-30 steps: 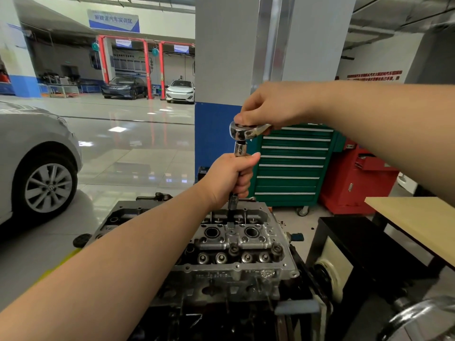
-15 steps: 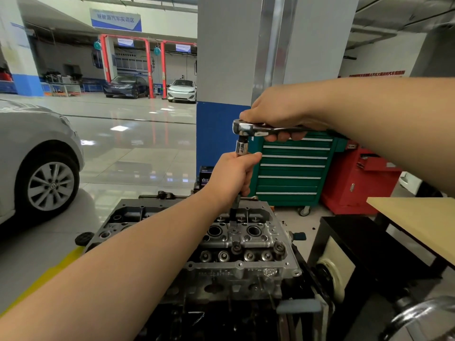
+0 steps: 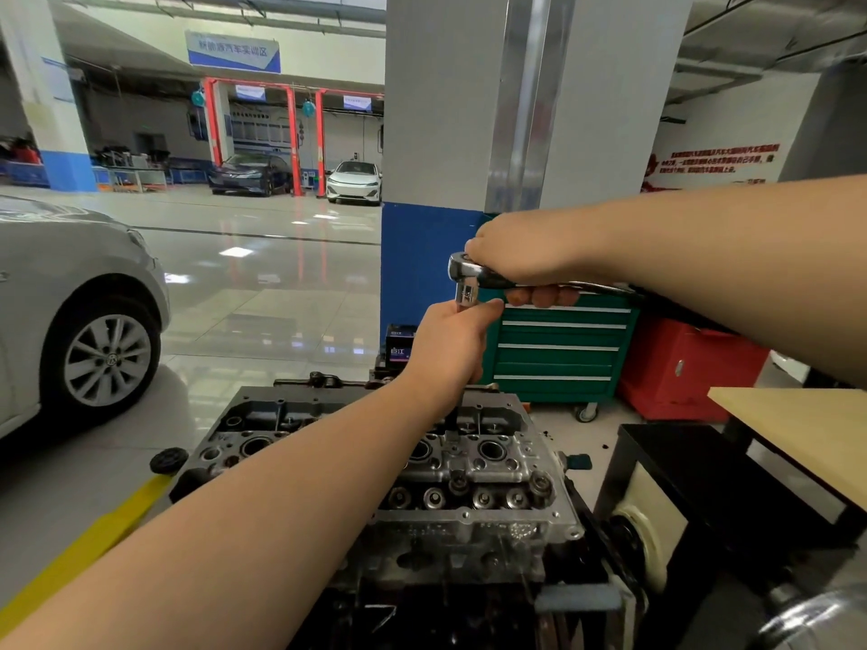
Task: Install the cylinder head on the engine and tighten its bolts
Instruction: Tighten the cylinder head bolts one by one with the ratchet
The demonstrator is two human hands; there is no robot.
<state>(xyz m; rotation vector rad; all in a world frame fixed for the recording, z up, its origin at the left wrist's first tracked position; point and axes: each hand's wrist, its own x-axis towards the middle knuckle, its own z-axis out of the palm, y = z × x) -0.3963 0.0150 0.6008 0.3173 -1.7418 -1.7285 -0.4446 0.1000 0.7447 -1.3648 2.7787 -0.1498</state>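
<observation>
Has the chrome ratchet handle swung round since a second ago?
Yes. The chrome ratchet handle, gripped by the right hand, has swung from pointing short toward the camera to pointing right, now lying across the top of the green tool cabinet.

polished chrome ratchet, dull cast-metal cylinder head, glossy tiled floor, painted metal tool cabinet.
</observation>
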